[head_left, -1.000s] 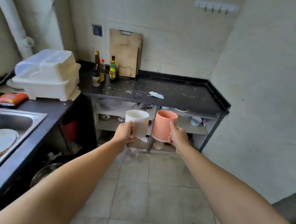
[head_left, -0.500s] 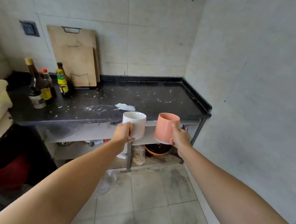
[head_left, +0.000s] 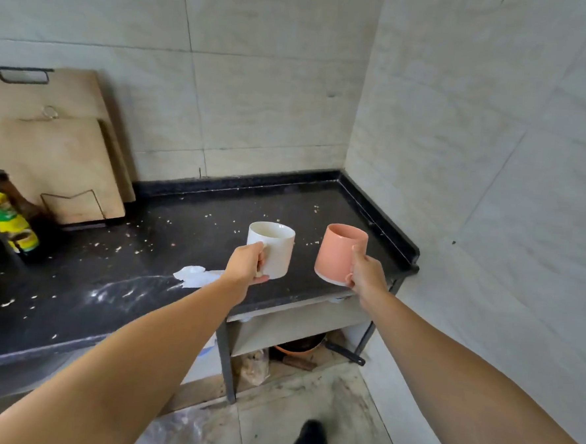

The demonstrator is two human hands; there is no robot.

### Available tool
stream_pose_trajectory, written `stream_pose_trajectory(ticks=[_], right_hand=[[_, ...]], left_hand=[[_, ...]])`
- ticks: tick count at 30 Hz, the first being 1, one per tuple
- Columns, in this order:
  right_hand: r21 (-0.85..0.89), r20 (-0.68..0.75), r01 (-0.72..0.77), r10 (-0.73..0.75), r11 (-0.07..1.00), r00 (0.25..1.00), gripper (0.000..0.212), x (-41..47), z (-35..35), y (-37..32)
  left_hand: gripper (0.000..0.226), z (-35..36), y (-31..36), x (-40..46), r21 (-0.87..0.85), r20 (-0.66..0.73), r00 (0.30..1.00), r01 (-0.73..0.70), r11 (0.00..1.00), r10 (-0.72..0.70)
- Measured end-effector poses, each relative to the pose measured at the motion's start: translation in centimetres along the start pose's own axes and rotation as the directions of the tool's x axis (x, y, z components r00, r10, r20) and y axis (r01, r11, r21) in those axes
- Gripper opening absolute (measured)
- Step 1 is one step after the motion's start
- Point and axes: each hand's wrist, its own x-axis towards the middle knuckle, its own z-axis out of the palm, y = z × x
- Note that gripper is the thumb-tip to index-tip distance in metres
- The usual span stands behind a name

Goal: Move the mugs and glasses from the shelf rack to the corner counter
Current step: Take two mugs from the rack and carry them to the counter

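My left hand (head_left: 246, 265) grips a white mug (head_left: 274, 246) by its handle. My right hand (head_left: 367, 274) grips a pink mug (head_left: 339, 254) by its handle, tilted slightly left. Both mugs hang in the air above the right front part of the black corner counter (head_left: 286, 200), side by side and apart from each other. The counter top is speckled with crumbs. The open shelves (head_left: 295, 328) under the counter show below my arms.
Two wooden cutting boards (head_left: 58, 159) lean on the back wall at the left. Sauce bottles (head_left: 12, 221) stand at the counter's left. A crumpled white paper (head_left: 195, 276) lies near the front edge. Tiled walls close the corner at the back and right. A pan (head_left: 302, 347) sits on the lower shelf.
I have come closer to the counter. Both mugs have moved forward from in front of the shelves to above the counter top.
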Motion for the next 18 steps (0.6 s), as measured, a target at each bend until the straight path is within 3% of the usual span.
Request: stream_pose_trajectory(ticks=[4, 8, 13, 18], right_hand=[[0.018, 0.013, -0.014, 0.014, 1.0, 1.0, 0.057, 9.1, 1.2, -1.9], [-0.069, 0.052, -0.024, 0.027, 0.997, 0.998, 0.06, 20.2, 2.0, -5.1], [-0.145, 0.063, -0.037, 0.047, 0.989, 0.997, 0.061, 30.6, 2.4, -7.9], [-0.133, 0.08, -0.146, 0.158, 0.98, 0.984, 0.059, 39.4, 4.1, -9.0]], left_hand=[[0.045, 3.6, 1.5, 8.7, 0.02, 0.023, 1.0, 0.003, 1.0, -0.003], [0.02, 8.4, 4.0, 18.7, 0.004, -0.017, 0.999, 0.03, 1.0, -0.03], [0.023, 13.3, 6.9, 26.7, -0.043, -0.084, 0.992, 0.086, 0.995, -0.09], [0.023, 16.8, 7.9, 34.5, -0.029, -0.133, 0.978, 0.158, 0.987, -0.161]])
